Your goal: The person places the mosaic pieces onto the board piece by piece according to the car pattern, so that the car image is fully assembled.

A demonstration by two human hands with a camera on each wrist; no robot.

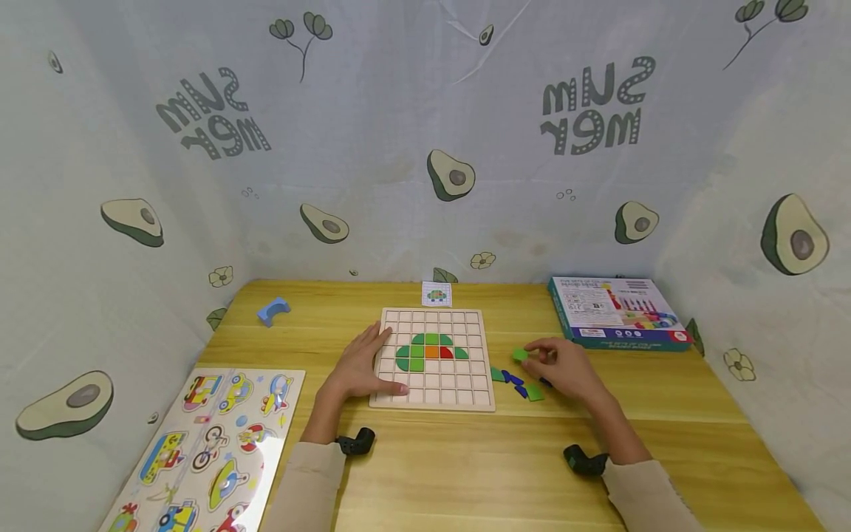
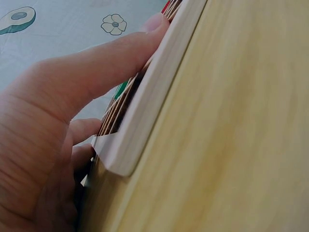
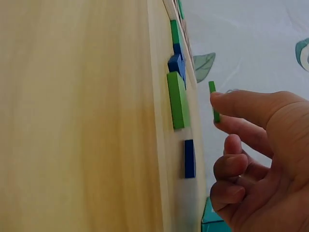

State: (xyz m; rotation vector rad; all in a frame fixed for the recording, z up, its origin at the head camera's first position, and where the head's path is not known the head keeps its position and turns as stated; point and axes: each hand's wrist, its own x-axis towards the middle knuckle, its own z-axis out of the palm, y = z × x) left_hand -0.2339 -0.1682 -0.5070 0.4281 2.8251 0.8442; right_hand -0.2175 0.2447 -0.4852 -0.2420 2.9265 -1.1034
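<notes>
A: Where does the grid board (image 1: pixel 432 358) sit on the bench (image 1: pixel 465 458)?

B: Centre of the frame. The left hand (image 1: pixel 362 366) lies flat on the board's left edge, fingers straight.

A: And the green tile (image 1: pixel 520 355)?

B: Just right of the board, lifted off the bench, pinched between thumb and fingertip of the right hand (image 1: pixel 565 369). The board lies to that hand's left; loose blue and green tiles (image 1: pixel 521 386) lie below it.
</notes>
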